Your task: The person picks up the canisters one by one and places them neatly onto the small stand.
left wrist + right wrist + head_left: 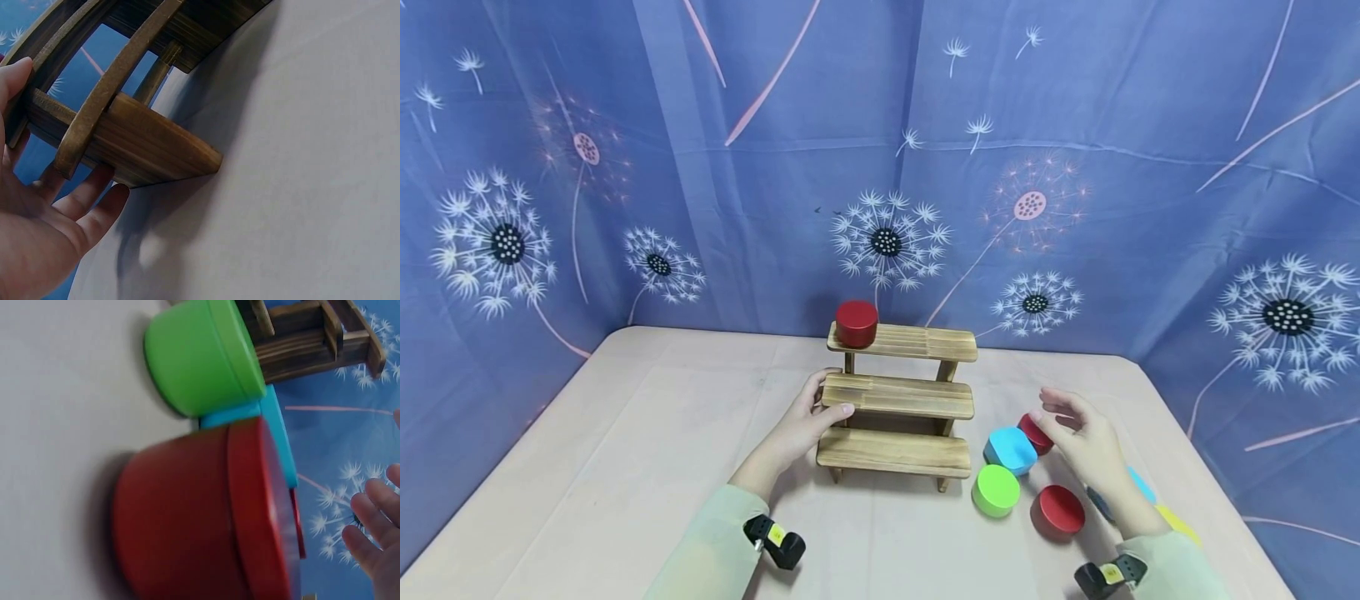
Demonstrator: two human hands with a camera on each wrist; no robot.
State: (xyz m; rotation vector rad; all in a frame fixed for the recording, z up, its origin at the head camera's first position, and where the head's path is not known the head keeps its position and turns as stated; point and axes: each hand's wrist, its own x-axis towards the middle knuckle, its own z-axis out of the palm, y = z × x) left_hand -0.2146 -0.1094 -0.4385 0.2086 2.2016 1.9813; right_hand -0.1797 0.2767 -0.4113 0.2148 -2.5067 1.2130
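Note:
A three-tier wooden display stand (895, 454) is at the middle of the table, with a round red tin (857, 325) on the left end of its top tier. My left hand (801, 429) grips the stand's left side, thumb over the middle tier and the other fingers around the side panel (156, 140). Over to the right, my right hand (1086, 442) hovers with loosely bent fingers close over a second red tin (1036, 435), partly hidden. Beside that tin stands a light blue squarish tin (1011, 450). A green round tin (996, 492) and a nearer red tin (1058, 512) are in front.
Partly hidden under the right forearm lie a blue item (1141, 483), a yellow one (1180, 525) and a dark one (1099, 504). A blue dandelion-print curtain (760, 208) hangs behind and at both sides of the pale table (625, 467).

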